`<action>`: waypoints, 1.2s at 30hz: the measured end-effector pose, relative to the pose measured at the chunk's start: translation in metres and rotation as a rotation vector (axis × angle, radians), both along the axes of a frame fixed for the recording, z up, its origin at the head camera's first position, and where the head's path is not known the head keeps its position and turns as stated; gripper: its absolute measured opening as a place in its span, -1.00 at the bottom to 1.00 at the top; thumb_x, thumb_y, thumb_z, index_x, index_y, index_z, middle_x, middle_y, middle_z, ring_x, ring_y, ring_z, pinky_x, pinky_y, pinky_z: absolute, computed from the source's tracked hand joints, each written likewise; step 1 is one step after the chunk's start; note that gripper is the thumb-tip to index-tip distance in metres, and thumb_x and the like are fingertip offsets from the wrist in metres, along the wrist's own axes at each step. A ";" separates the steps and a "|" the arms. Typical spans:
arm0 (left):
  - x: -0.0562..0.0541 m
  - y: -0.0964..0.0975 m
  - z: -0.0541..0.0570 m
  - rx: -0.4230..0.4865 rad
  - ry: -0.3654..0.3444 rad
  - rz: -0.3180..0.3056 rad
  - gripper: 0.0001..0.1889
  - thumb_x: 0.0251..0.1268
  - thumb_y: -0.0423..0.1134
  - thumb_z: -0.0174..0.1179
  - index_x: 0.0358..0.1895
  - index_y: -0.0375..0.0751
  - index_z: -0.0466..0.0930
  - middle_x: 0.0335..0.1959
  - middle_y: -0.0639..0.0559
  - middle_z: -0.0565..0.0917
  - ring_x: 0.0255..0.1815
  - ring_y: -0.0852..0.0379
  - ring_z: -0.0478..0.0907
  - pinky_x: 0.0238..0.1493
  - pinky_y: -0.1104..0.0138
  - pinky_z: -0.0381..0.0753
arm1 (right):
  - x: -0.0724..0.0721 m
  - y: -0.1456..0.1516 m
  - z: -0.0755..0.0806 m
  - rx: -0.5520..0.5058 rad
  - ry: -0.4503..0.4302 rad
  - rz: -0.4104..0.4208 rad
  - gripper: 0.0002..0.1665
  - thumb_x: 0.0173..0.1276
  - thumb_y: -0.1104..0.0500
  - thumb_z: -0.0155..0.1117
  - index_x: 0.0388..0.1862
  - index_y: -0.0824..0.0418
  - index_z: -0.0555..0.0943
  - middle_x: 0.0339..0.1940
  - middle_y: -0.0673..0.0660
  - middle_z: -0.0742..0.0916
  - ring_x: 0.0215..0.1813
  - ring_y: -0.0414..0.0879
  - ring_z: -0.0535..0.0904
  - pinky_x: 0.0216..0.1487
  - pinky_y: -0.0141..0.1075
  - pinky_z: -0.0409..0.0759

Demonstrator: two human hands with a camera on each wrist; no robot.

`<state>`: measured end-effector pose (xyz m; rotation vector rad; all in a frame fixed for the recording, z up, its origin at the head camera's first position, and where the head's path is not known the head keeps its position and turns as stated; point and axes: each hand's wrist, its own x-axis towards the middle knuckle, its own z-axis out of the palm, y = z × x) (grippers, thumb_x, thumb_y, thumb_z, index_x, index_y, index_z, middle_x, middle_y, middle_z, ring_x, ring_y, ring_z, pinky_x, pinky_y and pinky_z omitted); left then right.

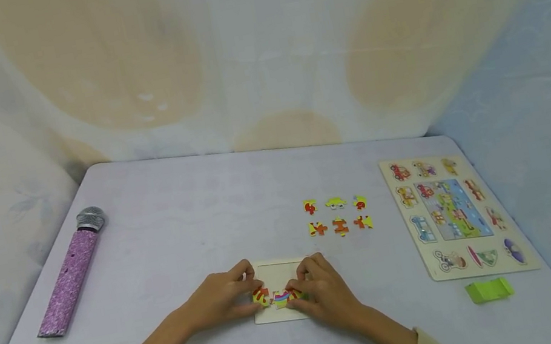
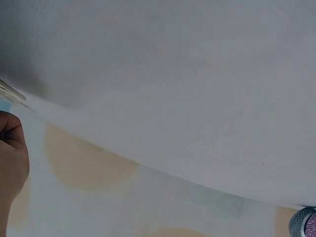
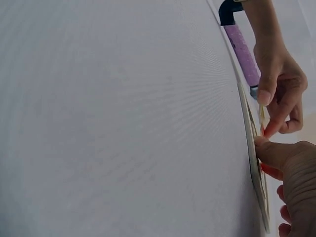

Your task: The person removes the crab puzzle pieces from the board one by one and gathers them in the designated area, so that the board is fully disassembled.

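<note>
Over a small wooden puzzle tray (image 1: 277,271), both hands hold jigsaw pieces close to each other. My left hand (image 1: 220,297) pinches a red and yellow puzzle piece (image 1: 261,298) at the tray's left side. Between the thumb and fingers of my right hand (image 1: 327,293) is a puzzle piece with a rainbow (image 1: 281,299), partly covered by the fingertips. In the right wrist view, the left hand (image 3: 282,74) and right hand (image 3: 296,165) meet over the tray's edge (image 3: 252,163). The left wrist view catches only part of the left hand (image 2: 12,158); its piece is out of sight there.
Several loose puzzle pieces (image 1: 340,226) lie in two rows beyond the tray to the right. A larger wooden picture puzzle board (image 1: 417,254) and a green block-like object (image 1: 489,290) are at the right. A purple glittery microphone (image 1: 70,282) lies at the left.
</note>
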<state>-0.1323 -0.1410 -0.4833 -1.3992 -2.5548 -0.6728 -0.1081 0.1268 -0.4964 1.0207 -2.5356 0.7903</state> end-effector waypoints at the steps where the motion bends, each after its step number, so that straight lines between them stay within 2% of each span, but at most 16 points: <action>1: 0.000 0.000 0.000 0.003 -0.002 -0.003 -0.69 0.12 -0.05 0.44 -0.08 -0.06 0.75 -0.14 0.20 0.41 -0.56 0.42 0.29 -0.47 0.62 0.31 | 0.000 0.000 -0.001 0.003 0.001 -0.003 -0.70 0.04 0.01 0.61 -0.25 0.08 0.80 -0.28 -0.04 0.48 -0.06 -0.12 0.31 -0.01 -0.29 0.33; 4: 0.002 0.002 0.000 0.000 -0.017 -0.007 -0.63 0.16 -0.04 0.43 0.00 -0.10 0.73 -0.11 0.19 0.43 -0.53 0.42 0.33 -0.45 0.60 0.35 | 0.000 0.001 -0.001 0.004 0.010 -0.007 -0.70 0.04 -0.01 0.60 -0.25 0.07 0.80 -0.28 -0.05 0.47 -0.07 -0.12 0.32 -0.01 -0.30 0.33; 11: 0.004 -0.001 0.001 -0.061 -0.105 0.083 -0.38 0.16 0.14 0.38 0.23 -0.12 0.63 -0.05 0.24 0.42 -0.47 0.42 0.34 -0.40 0.55 0.39 | 0.001 0.000 0.000 0.013 0.012 -0.021 -0.63 0.01 -0.03 0.61 -0.21 0.07 0.79 -0.27 -0.05 0.49 -0.06 -0.12 0.33 -0.01 -0.31 0.35; 18: 0.003 -0.005 0.003 -0.055 -0.153 0.118 -0.26 0.16 0.30 0.29 0.32 -0.07 0.55 -0.04 0.28 0.41 -0.48 0.41 0.31 -0.41 0.54 0.35 | -0.003 -0.006 0.006 0.016 0.010 0.006 -0.52 0.03 -0.07 0.60 -0.08 0.10 0.77 -0.22 -0.03 0.51 -0.02 -0.13 0.33 0.02 -0.30 0.37; 26: 0.001 -0.008 0.002 -0.160 -0.201 0.258 0.16 -0.12 0.58 0.21 0.46 -0.22 0.32 0.01 0.15 0.37 -0.47 0.35 0.32 -0.43 0.47 0.39 | -0.015 -0.022 0.014 0.107 -0.075 0.015 -0.37 0.07 -0.16 0.56 0.10 0.09 0.71 -0.16 -0.02 0.51 -0.03 -0.12 0.32 0.01 -0.28 0.38; 31: -0.001 -0.007 -0.002 -0.192 -0.226 0.273 0.26 -0.26 0.66 0.20 0.49 -0.17 0.28 0.03 0.15 0.33 -0.44 0.34 0.34 -0.43 0.47 0.40 | -0.022 -0.028 0.014 0.122 -0.122 0.006 -0.35 0.05 -0.18 0.57 0.10 0.07 0.72 -0.16 0.00 0.52 -0.04 -0.11 0.31 -0.01 -0.28 0.37; 36: 0.000 -0.006 -0.003 -0.212 -0.213 0.264 0.26 -0.29 0.66 0.21 0.49 -0.14 0.29 0.00 0.14 0.31 -0.43 0.34 0.33 -0.45 0.47 0.39 | -0.024 -0.032 0.012 0.103 -0.132 0.015 -0.42 0.04 -0.16 0.58 0.04 0.03 0.75 -0.17 0.00 0.51 -0.04 -0.11 0.30 0.00 -0.28 0.37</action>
